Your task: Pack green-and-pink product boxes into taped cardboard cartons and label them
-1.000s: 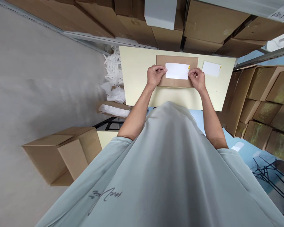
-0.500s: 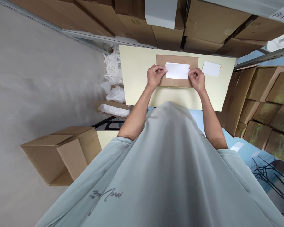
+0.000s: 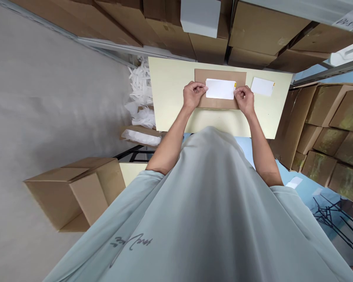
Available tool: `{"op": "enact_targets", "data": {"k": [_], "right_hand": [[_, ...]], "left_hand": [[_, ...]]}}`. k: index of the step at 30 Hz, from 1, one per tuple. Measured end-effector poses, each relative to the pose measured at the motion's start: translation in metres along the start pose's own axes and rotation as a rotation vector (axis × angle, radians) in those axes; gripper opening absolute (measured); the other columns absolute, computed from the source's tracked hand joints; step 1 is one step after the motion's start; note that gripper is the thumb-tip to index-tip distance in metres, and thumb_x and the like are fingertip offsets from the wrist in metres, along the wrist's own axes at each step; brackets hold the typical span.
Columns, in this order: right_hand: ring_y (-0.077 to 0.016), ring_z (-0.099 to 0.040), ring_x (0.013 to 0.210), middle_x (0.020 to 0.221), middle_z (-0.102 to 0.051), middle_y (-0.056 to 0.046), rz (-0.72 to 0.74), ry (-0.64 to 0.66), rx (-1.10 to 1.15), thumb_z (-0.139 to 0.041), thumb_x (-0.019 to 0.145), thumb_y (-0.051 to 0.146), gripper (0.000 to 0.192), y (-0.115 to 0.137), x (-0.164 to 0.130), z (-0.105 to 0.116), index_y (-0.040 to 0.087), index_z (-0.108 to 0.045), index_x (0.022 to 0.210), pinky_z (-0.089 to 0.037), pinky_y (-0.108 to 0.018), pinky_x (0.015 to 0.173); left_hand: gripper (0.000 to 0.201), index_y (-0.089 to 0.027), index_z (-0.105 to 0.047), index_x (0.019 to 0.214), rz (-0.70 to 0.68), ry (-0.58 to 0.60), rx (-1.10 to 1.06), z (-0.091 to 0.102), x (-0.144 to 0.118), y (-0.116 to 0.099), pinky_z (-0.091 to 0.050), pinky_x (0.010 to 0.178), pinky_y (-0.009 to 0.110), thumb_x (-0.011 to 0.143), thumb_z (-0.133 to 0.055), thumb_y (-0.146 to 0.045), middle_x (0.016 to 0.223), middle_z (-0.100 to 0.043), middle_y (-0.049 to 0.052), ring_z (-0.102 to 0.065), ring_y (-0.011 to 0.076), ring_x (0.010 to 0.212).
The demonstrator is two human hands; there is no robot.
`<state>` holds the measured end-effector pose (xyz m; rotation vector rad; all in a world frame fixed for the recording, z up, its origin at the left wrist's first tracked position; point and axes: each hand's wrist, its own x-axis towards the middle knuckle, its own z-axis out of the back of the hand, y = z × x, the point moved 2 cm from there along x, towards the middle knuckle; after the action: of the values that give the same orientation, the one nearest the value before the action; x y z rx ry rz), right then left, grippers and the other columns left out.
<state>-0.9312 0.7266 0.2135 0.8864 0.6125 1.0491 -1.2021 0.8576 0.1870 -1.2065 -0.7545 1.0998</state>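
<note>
A white label [image 3: 220,89] with rounded corners and a small yellow mark at its right end lies over a brown cardboard piece [image 3: 219,104]. My left hand [image 3: 192,94] pinches the label's left edge between thumb and forefinger. On the opposite side, my right hand [image 3: 244,98] has its fingertips closed at the lower right corner. Whether the label is stuck down or just held against the cardboard, I cannot tell. To the right of my right hand, a second white label [image 3: 262,86] with a yellow mark rests on the pale yellow tabletop [image 3: 172,94].
Cardboard boxes [image 3: 267,27] and a white box [image 3: 200,17] stand on the shelf behind the table. More boxes [image 3: 326,113] are stacked at right. White packing material [image 3: 141,86] lies left of the table, and an open carton [image 3: 85,192] sits lower left.
Both hands keep the same pinch at the label's two ends. Only a slight shift of the whole view shows.
</note>
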Motion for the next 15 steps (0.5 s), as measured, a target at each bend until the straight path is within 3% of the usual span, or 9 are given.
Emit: {"op": "enact_targets", "data": {"k": [15], "right_hand": [[-0.0195,-0.062,0.092,0.095,-0.066,-0.002,-0.042,0.003,-0.026,-0.072,0.105,0.044,0.024,0.015,-0.004,0.004,0.026,-0.069,0.09,-0.059,-0.041,0.098]], "left_hand": [[0.031,-0.026,-0.077,0.083,0.042,-0.005,0.045,-0.001,-0.007,-0.017,-0.056,0.085,0.036,0.086,-0.094,-0.051,0.082,-0.062,0.001,-0.057,0.0167,0.076]]}}
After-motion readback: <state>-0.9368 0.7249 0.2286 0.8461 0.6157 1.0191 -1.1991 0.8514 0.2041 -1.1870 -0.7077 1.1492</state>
